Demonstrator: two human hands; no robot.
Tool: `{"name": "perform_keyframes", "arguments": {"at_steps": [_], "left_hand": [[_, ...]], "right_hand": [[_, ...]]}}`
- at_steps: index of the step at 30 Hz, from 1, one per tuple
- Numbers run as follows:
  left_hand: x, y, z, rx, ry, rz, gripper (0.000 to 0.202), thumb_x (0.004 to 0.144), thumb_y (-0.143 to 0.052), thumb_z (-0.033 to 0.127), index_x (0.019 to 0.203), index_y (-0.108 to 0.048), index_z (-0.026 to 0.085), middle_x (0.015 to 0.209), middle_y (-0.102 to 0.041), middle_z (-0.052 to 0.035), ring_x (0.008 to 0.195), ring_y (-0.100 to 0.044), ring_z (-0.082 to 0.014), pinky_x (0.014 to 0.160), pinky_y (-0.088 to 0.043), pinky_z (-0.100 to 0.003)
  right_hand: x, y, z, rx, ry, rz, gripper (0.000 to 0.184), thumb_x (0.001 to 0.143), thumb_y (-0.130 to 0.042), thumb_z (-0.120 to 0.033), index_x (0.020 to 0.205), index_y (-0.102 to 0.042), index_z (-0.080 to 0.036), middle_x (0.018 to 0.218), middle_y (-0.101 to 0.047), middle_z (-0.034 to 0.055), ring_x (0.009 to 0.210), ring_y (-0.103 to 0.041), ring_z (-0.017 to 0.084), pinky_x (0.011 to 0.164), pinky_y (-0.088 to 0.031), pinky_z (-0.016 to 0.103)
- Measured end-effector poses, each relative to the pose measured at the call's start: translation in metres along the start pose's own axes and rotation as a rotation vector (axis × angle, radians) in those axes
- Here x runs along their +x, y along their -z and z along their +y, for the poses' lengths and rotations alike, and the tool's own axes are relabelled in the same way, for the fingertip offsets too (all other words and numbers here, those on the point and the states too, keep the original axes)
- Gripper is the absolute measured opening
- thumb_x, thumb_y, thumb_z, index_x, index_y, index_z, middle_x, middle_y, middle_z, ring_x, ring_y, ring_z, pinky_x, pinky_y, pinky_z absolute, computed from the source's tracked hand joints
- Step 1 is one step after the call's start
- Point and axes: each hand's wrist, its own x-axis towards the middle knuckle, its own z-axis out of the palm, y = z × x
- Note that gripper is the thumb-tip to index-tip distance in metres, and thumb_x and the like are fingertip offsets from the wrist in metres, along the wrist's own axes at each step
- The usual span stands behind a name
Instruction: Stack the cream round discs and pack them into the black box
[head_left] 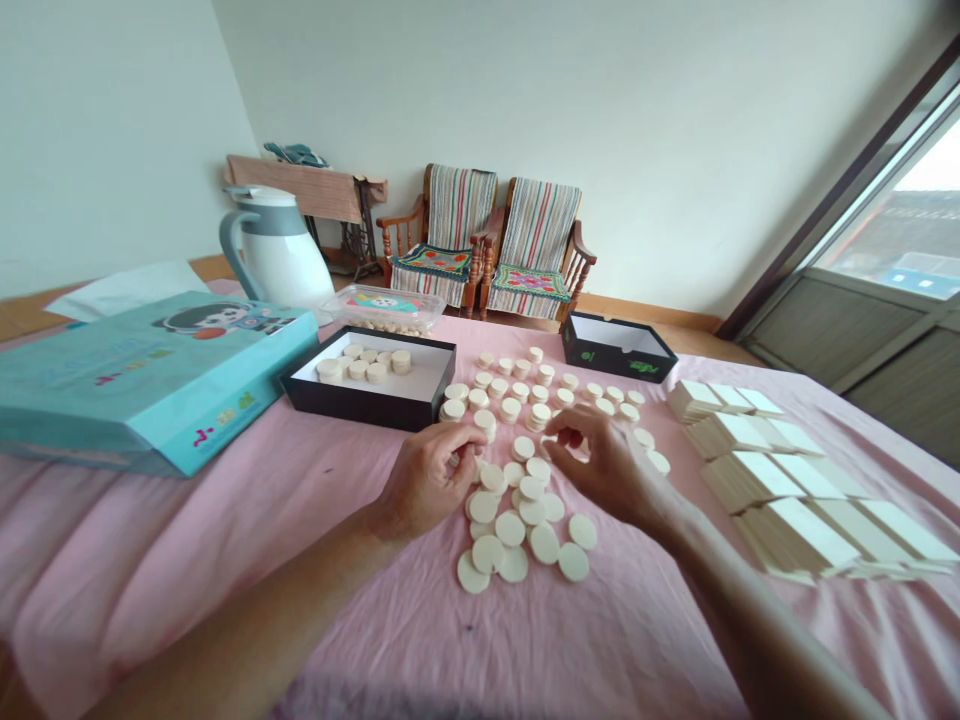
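Observation:
Pale round wooden discs (pixel 510 529) lie loose and overlapping on the cloth between my hands. Behind them, more discs stand in short stacks (pixel 538 415) in uneven rows. My left hand (pixel 429 478) is closed at the left of the loose discs, with a bit of a pale disc showing among its curled fingers. To the right, my right hand (pixel 604 458) has thumb and fingers bent together, and a pale disc edge shows at the fingertips. Left of the stacks, a black box (pixel 360 405) with a white inside holds several small disc stacks (pixel 376 372).
Rectangular pale pieces (pixel 806 535) are piled in rows at the right. Another black box (pixel 619 352) stands at the back right. A turquoise box (pixel 150 380), a white jug (pixel 281 255) and a clear plastic container (pixel 386 305) occupy the left side of the pink cloth (pixel 315 560).

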Motion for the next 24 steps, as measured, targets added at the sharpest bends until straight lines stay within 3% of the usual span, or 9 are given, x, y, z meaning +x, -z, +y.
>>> {"name": "perform_keyframes", "arguments": {"at_steps": [4,10,15,24], "left_hand": [[0.001,0.0,0.001,0.01,-0.003,-0.004,0.019,0.081,-0.05,0.008,0.087,-0.065,0.018,0.079,-0.07,-0.002,0.073,-0.066,-0.0136,0.068,-0.05,-0.024],[0.001,0.0,-0.001,0.014,0.012,-0.004,0.018,0.081,-0.051,0.007,0.087,-0.064,0.018,0.079,-0.07,-0.0018,0.073,-0.066,-0.0137,0.067,-0.049,-0.023],[0.0,-0.001,-0.003,0.011,0.027,-0.024,0.018,0.082,-0.052,0.009,0.089,-0.065,0.018,0.082,-0.071,-0.0022,0.076,-0.067,-0.0138,0.07,-0.05,-0.023],[0.001,0.0,-0.005,0.034,0.016,-0.027,0.017,0.082,-0.051,0.01,0.089,-0.065,0.018,0.082,-0.071,-0.0033,0.075,-0.066,-0.0144,0.068,-0.051,-0.024]], "right_hand": [[-0.022,-0.011,0.0,0.034,0.035,-0.235,0.012,0.079,-0.06,-0.024,0.09,-0.061,-0.02,0.082,-0.061,0.0028,0.075,-0.054,0.016,0.065,-0.04,0.028],[-0.029,-0.027,0.001,0.009,0.026,-0.247,0.019,0.079,-0.06,-0.028,0.095,-0.058,-0.019,0.087,-0.056,0.0041,0.075,-0.052,0.016,0.066,-0.04,0.03],[-0.029,-0.026,0.003,0.066,0.019,-0.28,0.01,0.078,-0.057,-0.023,0.088,-0.056,-0.019,0.085,-0.055,0.003,0.073,-0.052,0.015,0.065,-0.041,0.028],[-0.031,-0.02,0.003,0.122,0.023,-0.316,0.016,0.077,-0.056,-0.017,0.092,-0.057,-0.02,0.086,-0.055,0.0031,0.075,-0.053,0.015,0.068,-0.043,0.029]]}}
